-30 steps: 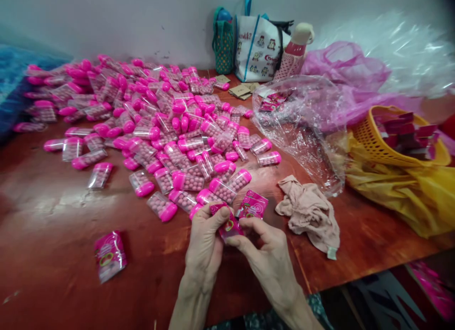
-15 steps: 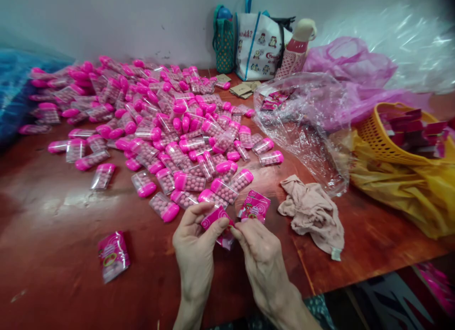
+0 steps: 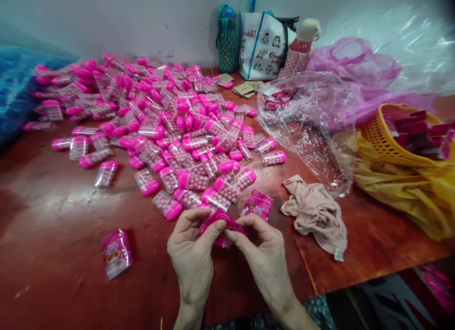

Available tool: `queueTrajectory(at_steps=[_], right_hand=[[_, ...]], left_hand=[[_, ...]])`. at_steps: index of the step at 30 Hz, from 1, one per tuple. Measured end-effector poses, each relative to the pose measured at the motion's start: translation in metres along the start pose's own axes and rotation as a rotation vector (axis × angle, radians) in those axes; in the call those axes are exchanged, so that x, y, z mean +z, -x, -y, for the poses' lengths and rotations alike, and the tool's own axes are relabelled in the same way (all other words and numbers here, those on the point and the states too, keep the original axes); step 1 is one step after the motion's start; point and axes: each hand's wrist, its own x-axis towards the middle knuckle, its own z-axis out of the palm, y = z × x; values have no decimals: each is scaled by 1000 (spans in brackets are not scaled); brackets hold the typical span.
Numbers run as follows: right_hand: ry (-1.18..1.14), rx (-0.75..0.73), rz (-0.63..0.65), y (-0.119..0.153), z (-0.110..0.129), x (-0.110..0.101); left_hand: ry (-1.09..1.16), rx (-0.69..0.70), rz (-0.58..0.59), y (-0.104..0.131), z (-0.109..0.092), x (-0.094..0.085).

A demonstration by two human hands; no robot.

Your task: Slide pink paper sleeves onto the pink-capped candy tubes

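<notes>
Between my two hands is a pink printed wrapper sleeve [image 3: 221, 222], held just above the table. My left hand [image 3: 194, 252] pinches its left side between thumb and fingers. On its right side, the thumb and fingers of my right hand [image 3: 265, 254] are closed on the same sleeve. Whether anything is inside it is hidden by my fingers. Just beyond my right hand lies another pink printed sleeve [image 3: 259, 204]. A clear candy box with a pink sleeve on it [image 3: 117, 254] rests alone on the left. Close ahead is a heap of pink-capped candy boxes [image 3: 192, 179].
A crumpled beige cloth [image 3: 316, 214] lies to the right. Past it are a clear plastic bag [image 3: 305, 131] and a yellow basket [image 3: 387, 136] of pink sleeves on a yellow bag [image 3: 401, 192]. A white tote [image 3: 263, 46] and a covered bottle [image 3: 298, 50] stand by the wall.
My right hand has turned, its fingers and thumb now pinching the sleeve's right side in plain view. The sleeve is tilted differently. The whole view has shifted slightly.
</notes>
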Motion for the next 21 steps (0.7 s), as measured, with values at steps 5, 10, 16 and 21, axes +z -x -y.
queueTrajectory(at_steps=[5,10,16,21], right_hand=[[-40,-44,4,-3,-2,-1],[86,-195,4,-3,-6,-3],[250,-359,-9,-2,-8,-5],[279,-417,-15,-3,-11,-5]], left_hand=[[-24,72,67,-2,1,-3],[-27,59,126,-3,1,-4],[-226,62,3,2,-1,0],[-260,161,-50,6,-2,2]])
